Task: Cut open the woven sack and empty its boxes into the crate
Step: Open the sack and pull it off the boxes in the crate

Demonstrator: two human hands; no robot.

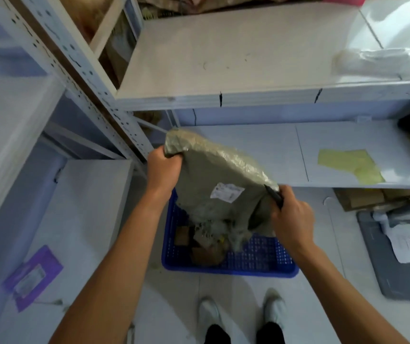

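Tipping sack (pixel 214 175), boxes (pixel 199 244) in crate (pixel 261 259)

I see a woven plastic sack (pixel 214 175), olive and faintly glossy (crinkled along its upper edge), a perforated blue plastic crate (pixel 256 256) at lower centre, and matt brown cardboard boxes (pixel 204 252).

White shoes (pixel 274 309), black trousers (pixel 217 334).
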